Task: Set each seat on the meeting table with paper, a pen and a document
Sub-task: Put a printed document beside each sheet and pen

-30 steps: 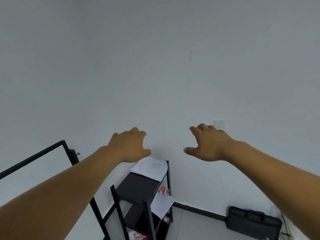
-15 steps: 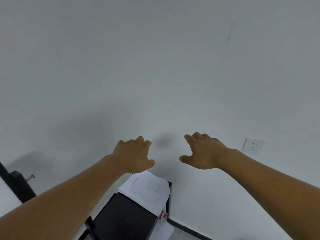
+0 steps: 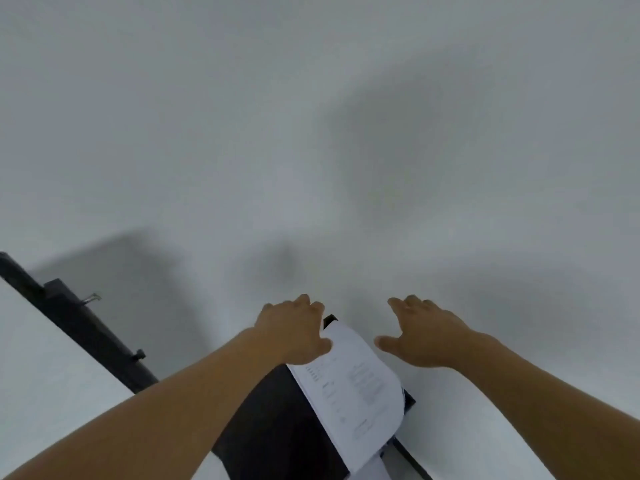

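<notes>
A stack of printed white documents [image 3: 356, 386] lies on the right side of a black shelf top [image 3: 277, 427], hanging a little over its right edge. My left hand [image 3: 294, 327] hovers palm down over the stack's far left corner, fingers apart and empty. My right hand [image 3: 422, 336] is spread open just right of the stack, above it, holding nothing. Whether either hand touches the paper is unclear. No pen or meeting table is in view.
A white wall [image 3: 311, 133] fills the upper view close ahead. A black metal frame bar [image 3: 76, 327] with a clip and a knob runs diagonally at the left. Part of the floor shows at the lower right.
The view has closed in on the shelf. Both hands have dropped toward the document stack, which now lies between and under them. The wall socket has left the view.
</notes>
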